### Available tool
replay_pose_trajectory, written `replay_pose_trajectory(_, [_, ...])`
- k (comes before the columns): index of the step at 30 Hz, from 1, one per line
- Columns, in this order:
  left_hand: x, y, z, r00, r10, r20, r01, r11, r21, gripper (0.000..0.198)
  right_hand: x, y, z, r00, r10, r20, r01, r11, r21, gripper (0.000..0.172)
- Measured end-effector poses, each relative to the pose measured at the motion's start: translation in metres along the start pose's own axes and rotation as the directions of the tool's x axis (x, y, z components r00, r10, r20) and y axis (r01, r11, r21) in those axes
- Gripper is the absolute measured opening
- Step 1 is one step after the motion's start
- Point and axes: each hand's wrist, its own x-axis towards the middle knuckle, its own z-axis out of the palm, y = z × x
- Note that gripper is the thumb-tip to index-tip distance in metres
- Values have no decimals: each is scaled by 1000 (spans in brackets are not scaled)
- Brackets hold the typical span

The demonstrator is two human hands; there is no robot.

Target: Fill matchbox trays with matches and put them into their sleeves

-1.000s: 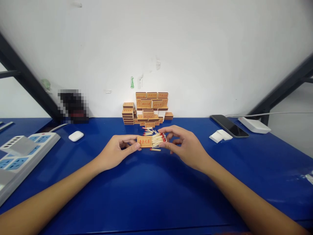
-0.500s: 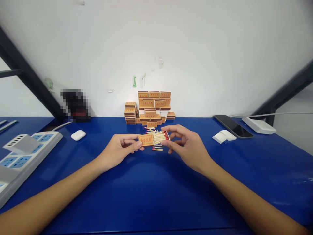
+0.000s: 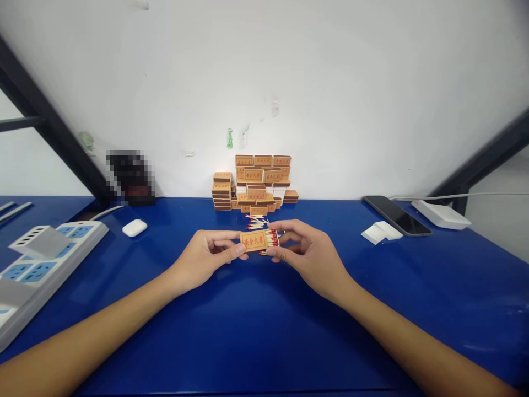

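My left hand (image 3: 212,253) is closed on the orange sleeve of a matchbox (image 3: 253,241), thumb on its front face. The matchbox's inner tray, full of red-headed matches (image 3: 271,238), juts a little way out of the sleeve's right end. Thumb and fingers of my right hand (image 3: 308,251) pinch the tray at that end. Loose matches (image 3: 255,221) lie on the blue table just behind the box, and a few more show partly below it. Farther back, many matchboxes (image 3: 263,175) are stacked against the wall.
To the left are a power strip (image 3: 61,264) and a white earbud case (image 3: 134,227). On the right lie folded white paper (image 3: 381,232), a black phone (image 3: 397,215) and a white box-shaped device (image 3: 441,214) with a cable. Dark slanted posts flank the blue table (image 3: 248,342).
The match-filled tray has slid left, deeper into the sleeve, with my right hand moving along with it. Fewer match sticks show now. My left hand keeps its hold.
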Motion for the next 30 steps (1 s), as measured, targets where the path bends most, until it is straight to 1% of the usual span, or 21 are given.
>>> replay_pose_trajectory(4, [0,-3,1,995,-38,-92,35,999,-34,57,-6,2,7,999,-20,-41,20,1000,17,58])
replay_pose_trajectory(6, [1,-4,1,992,-37,-120,31,998,-53,57,-12,1,13,999,-42,12,43,999,-13,60])
replay_pose_trajectory(9, [0,-4,2,994,-44,-97,38,997,-61,58,-22,1,23,985,-51,165,73,989,-128,68])
replay_pose_trajectory(11, [0,-4,3,995,-51,-81,46,997,-53,58,-24,1,24,977,-52,206,87,983,-162,71])
replay_pose_trajectory(13, [0,-4,3,995,-46,-86,42,998,-46,58,-24,1,22,978,-55,199,85,985,-149,71])
replay_pose_trajectory(17, [1,-3,0,994,-40,-101,35,998,-46,57,-19,0,12,988,-36,151,58,988,-146,66])
replay_pose_trajectory(19, [2,-2,-1,993,-44,-107,39,998,-48,57,-20,-1,11,984,-38,174,67,983,-168,66])
replay_pose_trajectory(23, [2,-3,-1,993,-55,-106,51,998,-42,58,-24,3,15,962,-50,267,102,977,-185,74])
replay_pose_trajectory(26, [1,-4,0,994,-43,-98,40,999,-30,58,-25,6,17,960,-67,271,117,978,-172,75])
replay_pose_trajectory(30, [0,-2,3,997,-13,-78,11,1000,-27,54,-22,8,16,956,-110,272,144,983,-110,73])
